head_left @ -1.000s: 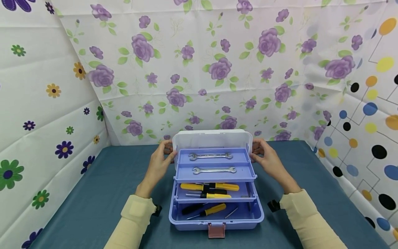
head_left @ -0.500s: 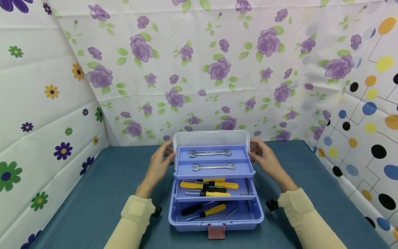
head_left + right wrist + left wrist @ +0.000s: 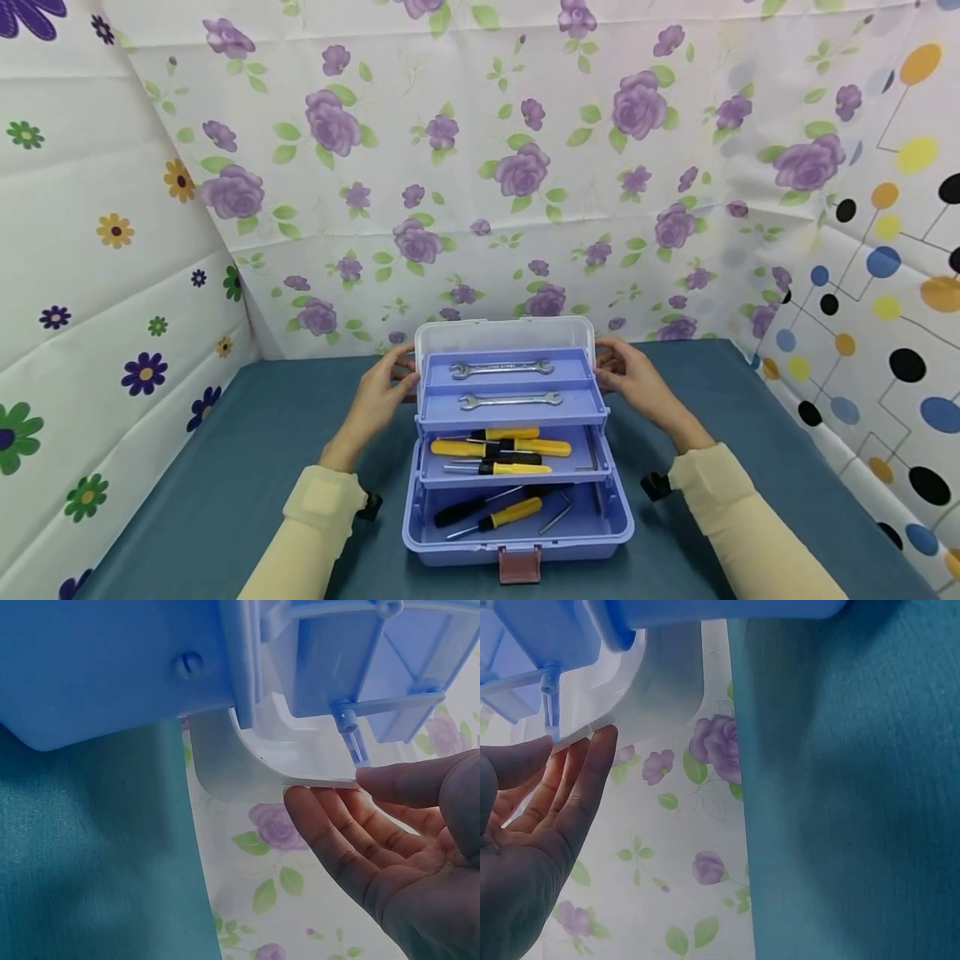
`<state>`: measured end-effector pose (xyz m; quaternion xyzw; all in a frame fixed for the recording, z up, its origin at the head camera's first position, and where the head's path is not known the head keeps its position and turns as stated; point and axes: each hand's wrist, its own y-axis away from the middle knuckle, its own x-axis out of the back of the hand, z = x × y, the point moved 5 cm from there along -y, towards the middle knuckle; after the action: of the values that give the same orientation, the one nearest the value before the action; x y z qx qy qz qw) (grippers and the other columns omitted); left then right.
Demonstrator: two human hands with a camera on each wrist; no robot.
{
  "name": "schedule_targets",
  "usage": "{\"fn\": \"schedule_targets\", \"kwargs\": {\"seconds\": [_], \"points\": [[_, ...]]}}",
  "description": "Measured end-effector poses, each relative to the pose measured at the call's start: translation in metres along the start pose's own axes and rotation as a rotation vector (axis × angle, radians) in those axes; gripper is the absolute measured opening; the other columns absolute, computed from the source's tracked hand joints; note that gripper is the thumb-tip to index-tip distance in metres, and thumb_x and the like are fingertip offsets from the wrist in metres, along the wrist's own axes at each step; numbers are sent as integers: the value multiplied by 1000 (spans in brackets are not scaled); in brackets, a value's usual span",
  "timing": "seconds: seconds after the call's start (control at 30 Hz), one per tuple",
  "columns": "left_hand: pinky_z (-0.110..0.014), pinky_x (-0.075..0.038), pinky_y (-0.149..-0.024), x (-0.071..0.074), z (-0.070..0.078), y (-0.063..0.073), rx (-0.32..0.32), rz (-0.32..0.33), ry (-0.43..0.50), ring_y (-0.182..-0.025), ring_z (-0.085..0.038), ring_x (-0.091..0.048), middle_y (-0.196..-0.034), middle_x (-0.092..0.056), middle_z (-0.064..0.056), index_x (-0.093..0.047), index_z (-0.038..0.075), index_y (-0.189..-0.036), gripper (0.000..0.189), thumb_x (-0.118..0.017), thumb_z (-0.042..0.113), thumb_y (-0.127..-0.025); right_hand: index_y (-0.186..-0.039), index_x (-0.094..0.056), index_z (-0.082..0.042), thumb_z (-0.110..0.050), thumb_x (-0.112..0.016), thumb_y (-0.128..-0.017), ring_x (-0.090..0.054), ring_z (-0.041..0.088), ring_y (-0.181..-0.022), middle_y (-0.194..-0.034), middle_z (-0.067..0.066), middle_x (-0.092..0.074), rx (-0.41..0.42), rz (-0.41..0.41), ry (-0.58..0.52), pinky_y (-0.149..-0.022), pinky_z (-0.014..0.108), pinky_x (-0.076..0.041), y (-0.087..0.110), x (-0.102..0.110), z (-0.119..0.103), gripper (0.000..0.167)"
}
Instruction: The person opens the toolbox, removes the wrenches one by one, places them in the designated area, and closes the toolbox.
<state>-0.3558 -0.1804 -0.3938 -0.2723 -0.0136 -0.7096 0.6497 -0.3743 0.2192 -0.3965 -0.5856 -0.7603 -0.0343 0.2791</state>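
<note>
Purple-rose sheet (image 3: pixel 525 175) at the far side, dotted sheet (image 3: pixel 892 317) to the right, blue-green cloth (image 3: pixel 195 483) under everything. Blue box (image 3: pixel 450 551) stands at the near middle, trays fanned out, latch (image 3: pixel 519 567) hanging toward the person; clear lid (image 3: pixel 502 335) raised at the far side.

Left hand (image 3: pixel 381 390): thumb and fingertips close together, pinching the lid's rim at its left end. Right hand (image 3: pixel 633 382) mirrors it on the right — also a fingertip pinch, palm not around anything.

Upper tray (image 3: pixel 442 407) carries two wrenches (image 3: pixel 510 401), one per compartment. Middle tray (image 3: pixel 581 437) holds heaped screwdrivers (image 3: pixel 457 448); more tools lie in the bottom.

Risks, as I judge them: the thumbs sit right by the link arms (image 3: pixel 401 703), so a folding tray could nip skin. Fingertip hold is slight; a slip might drop the lid and jolt the trays. Uneven pull, one side ahead, could skew the linkage. Heaped handles might snag the tray above — and a sharp tilt would likely send the wrenches sliding.
</note>
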Motion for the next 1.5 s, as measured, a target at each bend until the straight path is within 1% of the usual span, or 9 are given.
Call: {"fn": "schedule_targets", "kwargs": {"seconds": [0.17, 0.4, 0.53, 0.73, 0.87, 1.0, 1.17, 1.3, 1.5], "points": [[-35, -64, -75, -1, -1, -4, 26, -21, -1, -103, -34, -67, -119, -59, -22, -48, 4, -152, 50, -60, -2, -104, -149, -43, 6, 0, -58, -105, -67, 21, -97, -114, 22, -60, -27, -14, -11, -80, 54, -62, -3, 2, 2, 46], [-39, -65, -76, 0, -2, -6, 52, -43, -26, -106, -36, -66, -121, -58, -24, -47, 1, -152, 49, -59, -2, -105, -152, -41, 6, -1, -57, -106, -66, 19, -96, -116, 23, -61, -77, -35, -46, -78, 42, -63, -6, 1, 5, 50], [-43, -65, -78, 0, -4, -7, 75, -47, -35, -105, -36, -66, -121, -58, -23, -48, 1, -151, 48, -59, -2, -104, -153, -40, 6, -1, -58, -105, -66, 19, -94, -115, 21, -62, -103, -49, -52, -78, 43, -62, -10, 0, 8, 51], [-41, -65, -76, -2, -8, -12, 91, -54, -43, -104, -34, -67, -120, -58, -23, -48, 0, -151, 48, -58, -3, -105, -152, -42, 5, -4, -60, -105, -66, 19, -94, -114, 20, -62, -145, -58, -59, -75, 35, -62, -16, -1, 13, 51], [-41, -65, -77, -3, -11, -14, 111, -61, -56, -103, -33, -66, -120, -58, -22, -48, 0, -152, 47, -57, -2, -105, -152, -42, 5, -7, -60, -106, -65, 21, -97, -115, 20, -62, -159, -70, -52, -74, 33, -62, -19, -2, 17, 51], [-40, -64, -78, -5, -15, -15, 144, -76, -71, -106, -32, -66, -121, -59, -20, -46, 1, -154, 49, -56, 0, -106, -152, -41, 3, -11, -59, -107, -65, 24, -102, -117, 19, -61, -179, -91, -53, -78, 35, -62, -19, -2, 21, 50], [-33, -64, -76, -7, -19, -16, 139, -98, -98, -110, -35, -66, -123, -58, -22, -41, -2, -157, 52, -55, 0, -107, -152, -41, 2, -15, -59, -107, -63, 28, -107, -121, 20, -60, -219, -116, -76, -84, 42, -61, -20, -3, 28, 51], [-33, -63, -76, -7, -21, -16, 145, -105, -109, -112, -36, -66, -124, -58, -22, -40, -2, -157, 52, -55, 0, -107, -154, -40, 3, -18, -61, -107, -63, 28, -108, -123, 21, -59, -233, -129, -86, -87, 49, -61, -21, -4, 33, 55], [-35, -64, -76, -8, -23, -18, 150, -119, -123, -112, -36, -66, -123, -58, -22, -41, -3, -157, 51, -54, 1, -108, -154, -38, 5, -16, -60, -107, -64, 26, -105, -122, 21, -59, -243, -140, -104, -88, 52, -60, -24, -5, 35, 56]]}}
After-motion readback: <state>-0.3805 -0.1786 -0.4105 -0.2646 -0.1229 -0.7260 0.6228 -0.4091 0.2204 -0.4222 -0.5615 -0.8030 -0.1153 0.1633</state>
